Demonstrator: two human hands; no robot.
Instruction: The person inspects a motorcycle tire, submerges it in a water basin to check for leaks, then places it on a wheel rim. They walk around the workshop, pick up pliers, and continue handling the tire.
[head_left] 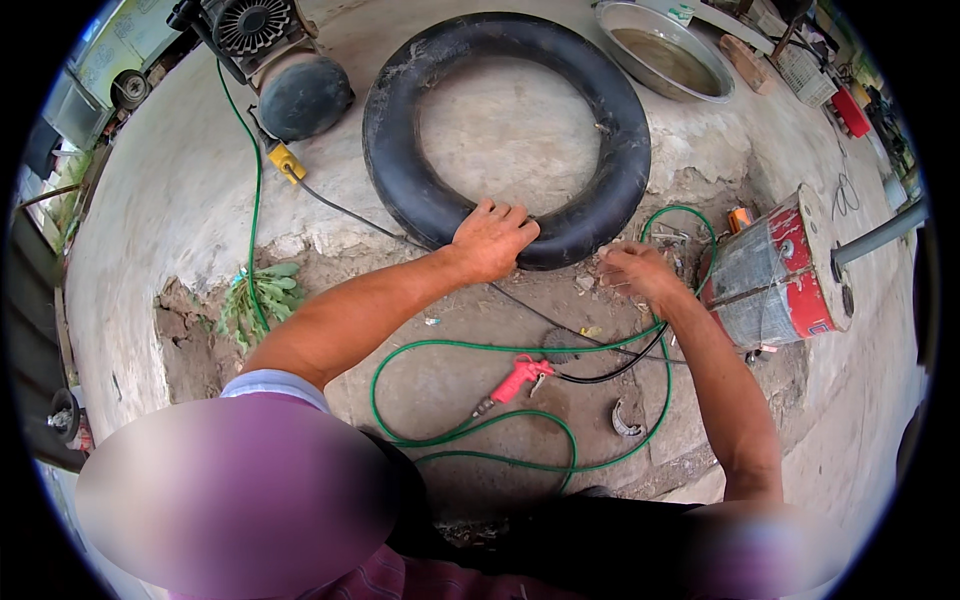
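A large black inner tube (393, 150), inflated and round, lies flat on the concrete ahead of me. My left hand (494, 240) is closed over its near edge, fingers curled across the rubber. Just off the tube's near right side is my right hand (636, 270), fingers loosely bent and apart, with nothing plain to see in them. A small valve stem (603, 127) shows on the tube's inner right side. Between my forearms a pink air blow gun (522, 379) lies on the ground, joined to a green hose (440, 343) that loops around it.
An air compressor (303, 97) stands at the far left beside a yellow power socket (286, 161). At the far right is a metal basin (690, 63) of murky water. A dented red and grey drum (775, 270) lies to the right. Broken concrete runs across the middle.
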